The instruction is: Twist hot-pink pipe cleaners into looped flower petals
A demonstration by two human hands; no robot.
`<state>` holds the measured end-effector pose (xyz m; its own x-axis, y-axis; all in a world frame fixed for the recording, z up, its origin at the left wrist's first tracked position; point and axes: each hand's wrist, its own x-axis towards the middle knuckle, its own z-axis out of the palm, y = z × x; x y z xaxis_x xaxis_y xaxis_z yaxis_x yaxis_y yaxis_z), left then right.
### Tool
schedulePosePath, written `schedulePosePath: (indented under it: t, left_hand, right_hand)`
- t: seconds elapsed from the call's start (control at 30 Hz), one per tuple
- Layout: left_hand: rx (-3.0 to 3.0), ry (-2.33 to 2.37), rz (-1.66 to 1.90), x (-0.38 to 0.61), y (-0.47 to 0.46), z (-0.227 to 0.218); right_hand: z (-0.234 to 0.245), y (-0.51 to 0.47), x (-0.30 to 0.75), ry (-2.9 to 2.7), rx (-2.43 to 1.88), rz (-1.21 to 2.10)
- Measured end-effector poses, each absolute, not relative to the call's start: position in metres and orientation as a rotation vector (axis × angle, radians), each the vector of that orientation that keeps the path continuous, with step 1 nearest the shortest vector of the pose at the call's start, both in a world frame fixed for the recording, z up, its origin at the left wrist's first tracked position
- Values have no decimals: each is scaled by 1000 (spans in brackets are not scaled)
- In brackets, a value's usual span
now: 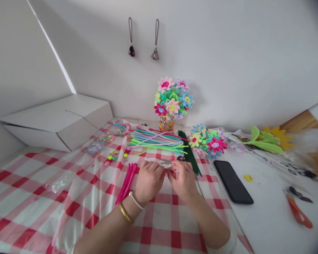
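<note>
My left hand (150,179) and my right hand (183,179) meet over the checked tablecloth (146,235), fingertips pinched together. Between them shows a bit of a pink pipe cleaner (166,171); most of it is hidden by my fingers. Just left of my left hand lies a bundle of hot pink pipe cleaners (127,182). Scissors (181,158) rest beyond my hands, partly covered. Behind them spreads a pile of green, blue and lilac pipe cleaners (157,141). Dark green stems (191,158) lie beside my right hand.
Pompoms (113,155) are scattered to the left, near a white box (60,120). A jar (166,123) of fuzzy flowers (173,98) stands by the wall. To the right are more flowers (209,141), a black phone (233,181), orange-handled pliers (298,210) and a sunflower (278,137).
</note>
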<state>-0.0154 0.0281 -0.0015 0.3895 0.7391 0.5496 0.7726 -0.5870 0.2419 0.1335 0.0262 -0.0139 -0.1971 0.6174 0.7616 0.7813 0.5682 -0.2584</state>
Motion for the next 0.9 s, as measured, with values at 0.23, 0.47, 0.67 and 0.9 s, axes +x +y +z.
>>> schedulePosePath:
  t: [0.23,0.47,0.67,0.9]
  left_hand:
    - [-2543,-1543,-1035,-11,23,0]
    - [-2849,-1824,-1827,-9,30,-8]
    - [-2810,-1696,-2095,-8,26,-7]
    - [-2593,-1904,-2771,-7,32,-14]
  right_hand:
    - [-7,21,132,-1913,-1168,-305]
    - [-11,25,129,-1803,-1151,-102]
    - [-2,24,128,-1076,-1106,1126]
    - [-7,28,127,-693,-936,1528]
